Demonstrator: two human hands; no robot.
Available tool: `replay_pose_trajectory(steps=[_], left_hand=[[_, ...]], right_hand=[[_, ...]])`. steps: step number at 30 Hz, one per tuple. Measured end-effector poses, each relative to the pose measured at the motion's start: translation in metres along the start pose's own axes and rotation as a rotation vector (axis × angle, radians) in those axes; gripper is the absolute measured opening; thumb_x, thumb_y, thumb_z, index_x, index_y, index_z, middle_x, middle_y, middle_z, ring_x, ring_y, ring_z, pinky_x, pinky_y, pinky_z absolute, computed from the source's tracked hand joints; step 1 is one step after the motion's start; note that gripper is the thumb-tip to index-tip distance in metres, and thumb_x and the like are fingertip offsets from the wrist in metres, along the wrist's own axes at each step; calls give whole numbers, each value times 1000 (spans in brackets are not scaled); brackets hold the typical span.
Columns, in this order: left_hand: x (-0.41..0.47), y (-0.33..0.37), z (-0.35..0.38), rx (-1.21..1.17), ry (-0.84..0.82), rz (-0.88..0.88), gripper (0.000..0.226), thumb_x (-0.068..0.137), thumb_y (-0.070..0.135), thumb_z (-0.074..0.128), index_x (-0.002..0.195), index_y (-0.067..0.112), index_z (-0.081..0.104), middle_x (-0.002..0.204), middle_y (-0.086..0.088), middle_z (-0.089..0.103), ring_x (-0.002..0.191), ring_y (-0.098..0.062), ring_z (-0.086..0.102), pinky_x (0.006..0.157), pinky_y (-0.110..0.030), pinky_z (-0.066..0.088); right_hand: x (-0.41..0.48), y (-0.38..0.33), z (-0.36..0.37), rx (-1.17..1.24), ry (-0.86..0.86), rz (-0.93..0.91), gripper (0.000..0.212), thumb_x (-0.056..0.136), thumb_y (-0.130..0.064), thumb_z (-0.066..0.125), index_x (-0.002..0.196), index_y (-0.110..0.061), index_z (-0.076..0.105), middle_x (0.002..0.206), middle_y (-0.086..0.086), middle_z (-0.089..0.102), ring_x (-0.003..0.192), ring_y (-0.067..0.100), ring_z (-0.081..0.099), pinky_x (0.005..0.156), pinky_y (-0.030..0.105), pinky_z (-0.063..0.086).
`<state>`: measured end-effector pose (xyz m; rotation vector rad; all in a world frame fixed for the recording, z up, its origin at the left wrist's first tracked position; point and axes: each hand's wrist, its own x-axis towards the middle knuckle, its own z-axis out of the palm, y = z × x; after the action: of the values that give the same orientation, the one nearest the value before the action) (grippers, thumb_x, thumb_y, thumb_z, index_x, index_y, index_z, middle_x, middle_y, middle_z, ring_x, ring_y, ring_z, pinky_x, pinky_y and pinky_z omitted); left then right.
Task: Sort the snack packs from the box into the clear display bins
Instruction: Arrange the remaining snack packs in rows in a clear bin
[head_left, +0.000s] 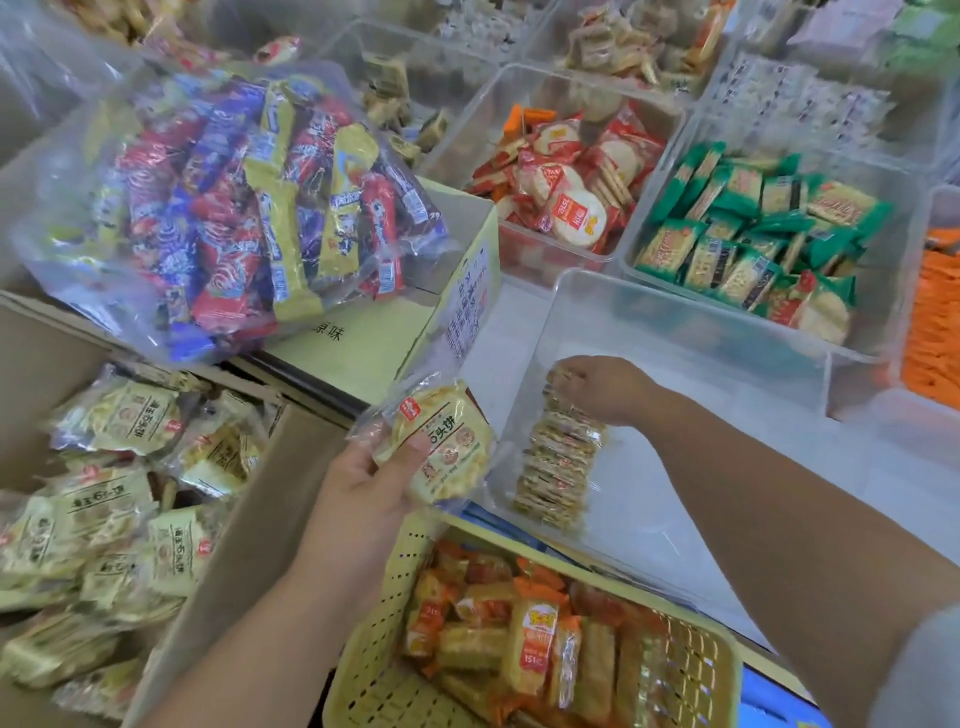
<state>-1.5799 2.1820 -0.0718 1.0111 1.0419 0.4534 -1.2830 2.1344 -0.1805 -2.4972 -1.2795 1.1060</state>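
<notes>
My left hand (366, 480) grips a pale yellow snack pack (441, 441) between the box and the near clear bin. The cardboard box (244, 499) at the lower left holds several more of the same yellow packs (119, 415). My right hand (602, 387) reaches into the clear bin (691, 322), its fingers curled on the top end of a row of yellow packs (561, 462) standing on edge along the bin's left wall. The rest of that bin's floor is bare.
A big clear bag of red, blue and yellow snacks (228, 208) lies on a yellow carton (415, 322) at the upper left. Bins of red round crackers (566, 171) and green packs (753, 234) stand behind. A yellow perforated basket (379, 649) with orange snacks sits in front.
</notes>
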Motion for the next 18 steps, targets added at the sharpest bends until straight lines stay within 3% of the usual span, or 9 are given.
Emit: replay_pose_trajectory(steps=[5, 8, 11, 14, 16, 18], left_hand=[[-4, 9, -7, -186, 60, -39, 41, 83, 29, 78, 123, 19, 69, 118, -9, 77, 109, -26, 74, 79, -37, 64], [-9, 11, -8, -185, 21, -38, 22, 82, 30, 75, 103, 30, 80, 118, -7, 77, 109, -25, 74, 80, -38, 63], [-13, 10, -9, -205, 12, -43, 36, 73, 35, 82, 107, 24, 79, 119, -10, 76, 109, -27, 74, 79, -40, 63], [-19, 13, -7, -191, 13, -38, 50, 77, 34, 83, 122, 18, 69, 117, -10, 77, 108, -28, 74, 75, -37, 64], [-23, 13, -6, -104, 36, -15, 42, 81, 37, 77, 120, 24, 71, 112, -8, 79, 105, -28, 75, 73, -35, 64], [-26, 12, -7, 143, 112, 49, 30, 84, 49, 76, 111, 35, 75, 104, -5, 80, 97, -30, 76, 75, -42, 65]], right_hand=[[-3, -2, 2, -89, -136, -12, 50, 108, -47, 30, 152, -28, 41, 154, 3, 47, 140, 29, 42, 111, 37, 32], [-7, -7, 2, -122, -160, -16, 50, 108, -47, 28, 154, -28, 37, 155, 5, 45, 140, 30, 41, 112, 39, 32], [-17, -10, 1, -169, -141, 16, 57, 105, -58, 26, 156, -34, 30, 159, 5, 40, 142, 33, 39, 115, 47, 33], [-37, -21, -6, -177, -14, 45, 63, 102, -64, 27, 155, -31, 32, 158, 5, 41, 142, 34, 38, 113, 51, 34], [-60, -34, -11, -116, 135, -3, 61, 102, -61, 32, 152, -27, 41, 154, 6, 46, 138, 31, 43, 111, 48, 37], [-92, -51, -11, 100, 283, -79, 55, 102, -58, 37, 141, -24, 55, 138, 6, 59, 121, 23, 56, 102, 41, 45]])
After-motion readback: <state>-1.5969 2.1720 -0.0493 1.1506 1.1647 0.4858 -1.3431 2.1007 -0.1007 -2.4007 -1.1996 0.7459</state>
